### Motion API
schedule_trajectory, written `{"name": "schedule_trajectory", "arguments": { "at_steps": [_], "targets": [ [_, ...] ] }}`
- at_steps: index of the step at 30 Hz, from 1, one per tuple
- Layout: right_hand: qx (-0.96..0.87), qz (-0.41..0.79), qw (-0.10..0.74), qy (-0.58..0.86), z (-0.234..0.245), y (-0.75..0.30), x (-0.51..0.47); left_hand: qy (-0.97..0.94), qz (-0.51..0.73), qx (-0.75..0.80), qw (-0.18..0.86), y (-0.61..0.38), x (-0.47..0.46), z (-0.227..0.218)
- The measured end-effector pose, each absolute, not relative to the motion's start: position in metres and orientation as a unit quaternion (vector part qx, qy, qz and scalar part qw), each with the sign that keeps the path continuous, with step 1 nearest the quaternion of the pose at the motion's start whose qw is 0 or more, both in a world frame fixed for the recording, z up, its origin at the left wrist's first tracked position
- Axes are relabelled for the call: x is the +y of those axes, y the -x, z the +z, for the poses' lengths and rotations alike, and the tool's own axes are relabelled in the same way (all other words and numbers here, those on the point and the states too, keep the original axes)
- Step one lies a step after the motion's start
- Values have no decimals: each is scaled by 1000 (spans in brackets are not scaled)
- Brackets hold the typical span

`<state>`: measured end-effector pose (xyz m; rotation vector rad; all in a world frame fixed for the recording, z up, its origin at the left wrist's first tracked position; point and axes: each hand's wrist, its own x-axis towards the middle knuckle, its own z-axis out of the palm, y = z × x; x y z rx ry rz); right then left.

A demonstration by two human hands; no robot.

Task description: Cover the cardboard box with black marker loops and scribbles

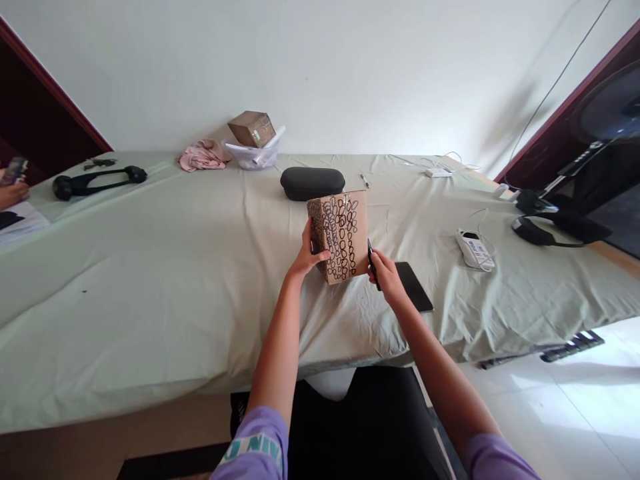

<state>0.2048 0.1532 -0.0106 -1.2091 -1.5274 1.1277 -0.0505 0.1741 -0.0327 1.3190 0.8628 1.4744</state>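
Observation:
A cardboard box (345,235) covered in rows of hand-drawn black loops is tilted up over the table. My left hand (306,252) grips its left side, thumb on the front face and fingers on the darkly scribbled side. Held in my right hand (386,275) is a black marker (371,257), upright beside the box's right edge; whether its tip touches the cardboard I cannot tell. Below that hand a flat black tablet-like slab (414,287) lies on the cloth. Just behind the box sits a black oval case (313,183).
A pale green cloth (165,280) covers the table. At the back, a plastic basket (253,155) bears another cardboard box (251,129), beside a pink cloth (204,155). A white power strip (475,251) and black headset (555,228) lie right. Another person's hand (14,193) shows far left.

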Motion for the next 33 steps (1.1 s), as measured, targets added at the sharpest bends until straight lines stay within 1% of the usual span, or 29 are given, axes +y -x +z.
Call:
{"name": "schedule_trajectory", "arguments": {
  "at_steps": [3, 8, 10, 14, 16, 24, 29, 33],
  "targets": [
    [-618, 387, 438, 527, -22, -221, 154, -528, 614, 355, 467, 52, 174, -32],
    [-683, 325, 373, 538, -29, -236, 146, -526, 609, 338, 488, 50, 172, -32],
    [-723, 289, 332, 533, -28, -238, 142, -528, 608, 333, 491, 49, 172, -32],
    [-772, 172, 191, 582, -23, -240, 140, -533, 607, 321, 495, 49, 171, -33],
    [-770, 138, 150, 605, -21, -240, 140, -534, 606, 318, 496, 50, 172, -34],
    [-749, 117, 62, 649, -17, -239, 134, -539, 607, 313, 493, 51, 175, -38],
    [-748, 106, 41, 654, -13, -239, 128, -538, 607, 313, 494, 51, 178, -40],
    [-745, 107, 8, 658, -9, -236, 126, -542, 607, 309, 491, 52, 179, -41]
  ]
}}
